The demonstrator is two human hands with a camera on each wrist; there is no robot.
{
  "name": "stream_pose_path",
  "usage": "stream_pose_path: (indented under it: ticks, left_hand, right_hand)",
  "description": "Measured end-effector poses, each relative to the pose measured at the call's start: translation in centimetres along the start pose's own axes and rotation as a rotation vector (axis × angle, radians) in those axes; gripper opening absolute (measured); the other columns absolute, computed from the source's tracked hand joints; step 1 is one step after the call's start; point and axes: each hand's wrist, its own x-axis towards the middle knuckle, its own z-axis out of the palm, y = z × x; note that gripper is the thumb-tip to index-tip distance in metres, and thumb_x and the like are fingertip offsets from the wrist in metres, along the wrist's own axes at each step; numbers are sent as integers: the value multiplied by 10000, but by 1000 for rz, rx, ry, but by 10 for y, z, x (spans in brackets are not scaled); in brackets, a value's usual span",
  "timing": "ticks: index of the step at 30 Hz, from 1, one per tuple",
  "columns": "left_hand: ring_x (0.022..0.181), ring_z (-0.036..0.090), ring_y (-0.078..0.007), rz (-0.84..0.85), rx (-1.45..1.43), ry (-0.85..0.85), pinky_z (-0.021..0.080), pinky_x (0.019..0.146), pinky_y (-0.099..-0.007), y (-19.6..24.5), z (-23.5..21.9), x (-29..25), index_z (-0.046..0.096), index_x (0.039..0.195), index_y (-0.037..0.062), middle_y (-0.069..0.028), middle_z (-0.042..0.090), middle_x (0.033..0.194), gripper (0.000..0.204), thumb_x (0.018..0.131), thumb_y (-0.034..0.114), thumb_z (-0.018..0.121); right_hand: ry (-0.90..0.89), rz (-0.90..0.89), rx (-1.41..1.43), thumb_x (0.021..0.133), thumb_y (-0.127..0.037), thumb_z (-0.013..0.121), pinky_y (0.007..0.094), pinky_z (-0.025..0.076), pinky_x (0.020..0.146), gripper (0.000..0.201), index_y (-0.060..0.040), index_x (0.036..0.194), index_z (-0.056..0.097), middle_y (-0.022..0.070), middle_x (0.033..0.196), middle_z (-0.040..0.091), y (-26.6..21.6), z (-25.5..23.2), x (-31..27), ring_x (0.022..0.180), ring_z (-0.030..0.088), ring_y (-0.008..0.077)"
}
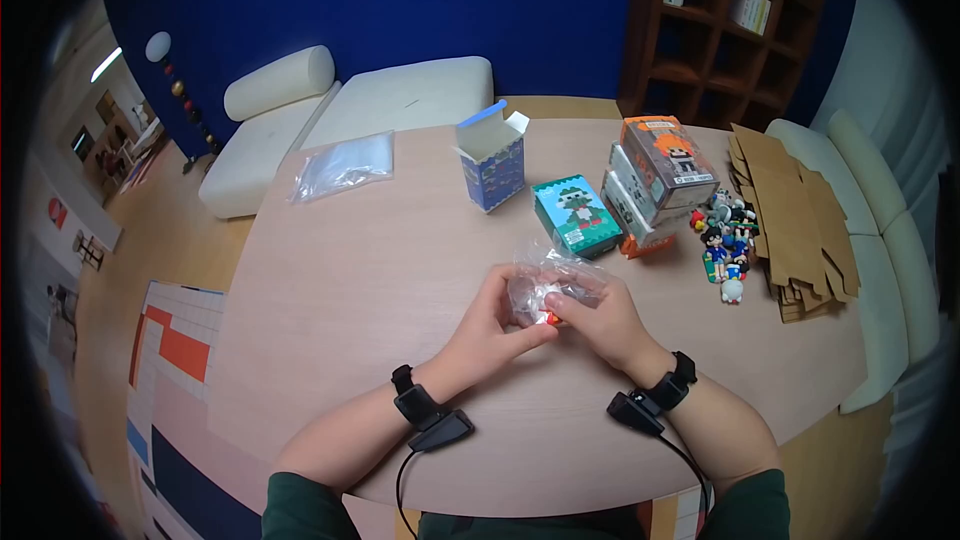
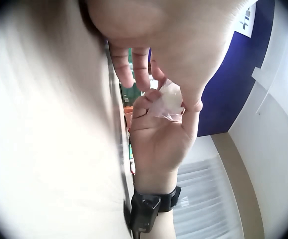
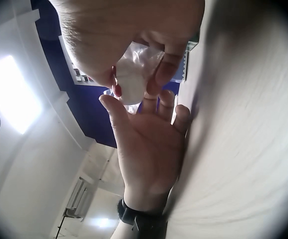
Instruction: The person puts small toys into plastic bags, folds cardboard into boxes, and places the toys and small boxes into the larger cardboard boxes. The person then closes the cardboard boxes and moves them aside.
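1. Clear plastic is crinkling between both hands: a small bag [image 1: 548, 285] is being held just above the near middle of the table [image 1: 380, 270].
2. The left hand [image 1: 487, 325] is pinching the bag's near left side, thumb and fingers curled round the plastic.
3. The right hand [image 1: 600, 320] is gripping the bag's right side, fingers bent over it; something red and white is showing through at the bottom.
4. In the left wrist view the bag [image 2: 166, 102] is sitting between the fingertips of both hands, the right hand [image 2: 156, 144] facing the camera palm-on.
5. In the right wrist view the bag [image 3: 136, 74] is being nipped by the right hand's thumb and fingers, with the left hand [image 3: 146, 149] touching it from below.
6. A green box [image 1: 577, 215] is lying just beyond the bag, to the right.
7. A blue box [image 1: 493, 160], flaps open, is standing farther back.
8. Stacked boxes [image 1: 655, 180] with an orange one on top are sitting to the right, and small figures [image 1: 725, 240] are crowding beside them.
9. Cardboard sheets [image 1: 795, 220] are lying at the right edge.
10. A second clear bag [image 1: 345, 165] is lying at the far left of the table.
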Motion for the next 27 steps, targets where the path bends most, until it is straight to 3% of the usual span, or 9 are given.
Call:
stream_pose_path:
  ticks: [2,4,8,10,12,15,20,23,27]
  left_hand:
    - [1146,549,-143,6,3,-4,529,909,-322,-1,-6,1,478,1238,44,-81,529,1283,434,901,62,751]
    - [1058,577,-133,152,465,-72,536,851,-299,-7,-17,1,539,1154,30,-80,557,1239,307,911,33,727]
    - [928,611,-128,104,399,38,543,762,-276,-8,-19,6,568,1044,37,-69,597,1144,129,985,105,661]
    - [821,632,-129,-57,-106,232,548,695,-272,-3,-18,11,550,1026,57,-57,624,1028,171,1060,224,556]
    - [806,649,-138,-110,-162,225,567,700,-288,-1,-21,14,538,1008,68,-54,637,1002,266,1089,314,481]
    - [841,667,-138,-189,-240,195,581,728,-290,-12,-16,10,533,1025,60,-64,652,1007,254,1088,301,484]
    - [870,671,-120,-276,106,109,575,746,-277,-12,-22,14,604,1056,45,-47,652,1007,212,1061,250,549]
    - [979,609,-94,-114,346,394,519,784,-244,17,-29,26,619,1104,43,-33,623,1080,157,995,156,628]
    - [1097,572,-179,189,640,549,501,924,-298,-6,-73,76,459,1393,33,-105,589,1188,571,915,167,740]
  right_hand:
    - [24,71,69,957,-126,662,256,561,790,269,-36,1210,652,69,1052,683,-7,1,1,941,666,139]
    - [-79,422,91,968,-140,663,236,554,712,234,-8,1153,611,70,1045,666,-14,-4,2,908,650,106]
    - [20,243,144,953,-173,704,212,521,673,324,-9,1184,547,71,1029,651,-4,0,3,881,640,84]
    - [-71,-163,-125,936,-191,733,208,513,681,449,-29,1279,494,59,1058,631,5,6,3,873,634,83]
    - [-80,-123,-274,920,-158,744,229,520,736,479,-34,1303,485,68,1120,623,-2,8,1,916,635,90]
    - [-4,-165,1,932,-124,718,264,525,845,451,-37,1311,490,80,1189,611,23,3,9,997,630,114]
    - [16,119,395,955,-64,655,327,504,993,445,-61,1346,441,96,1284,604,16,-11,9,1171,593,160]
    - [-6,127,449,959,-53,640,344,509,996,454,-69,1355,418,94,1294,602,17,-15,12,1181,591,160]
    - [-81,130,471,958,-44,640,335,508,983,433,-65,1341,439,89,1267,613,16,-15,11,1162,598,151]
